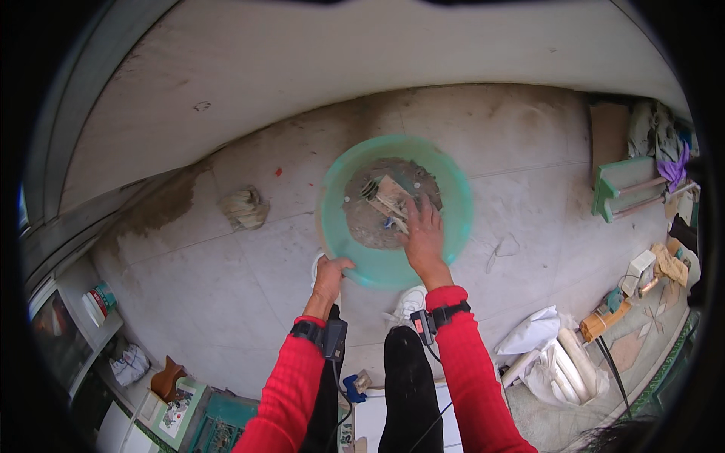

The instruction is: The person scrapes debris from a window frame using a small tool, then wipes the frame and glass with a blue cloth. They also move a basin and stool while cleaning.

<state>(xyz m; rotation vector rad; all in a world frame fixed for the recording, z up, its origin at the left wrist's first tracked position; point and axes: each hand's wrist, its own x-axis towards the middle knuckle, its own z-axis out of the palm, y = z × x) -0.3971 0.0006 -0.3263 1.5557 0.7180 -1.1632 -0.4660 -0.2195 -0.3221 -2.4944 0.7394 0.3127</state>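
A round green plastic basin (456,204) stands on the floor in front of my feet. Inside it lies grey-brown dirt (368,226) with debris on top, including a tan flat piece (391,189) and pale strips. My left hand (331,277) grips the near left rim of the basin, thumb over the edge. Over the right part of the dirt reaches my right hand (425,235), fingers spread beside the pale strips. Whether its fingertips touch the debris I cannot tell. Nothing shows in its grasp.
A crumpled beige cloth or bag (245,208) lies on the tiled floor (272,272) left of the basin. At right are a green wooden rack (628,187), white wrapped rolls (566,362) and a tied wood bundle (605,321). A white-and-green bucket (101,303) is far left.
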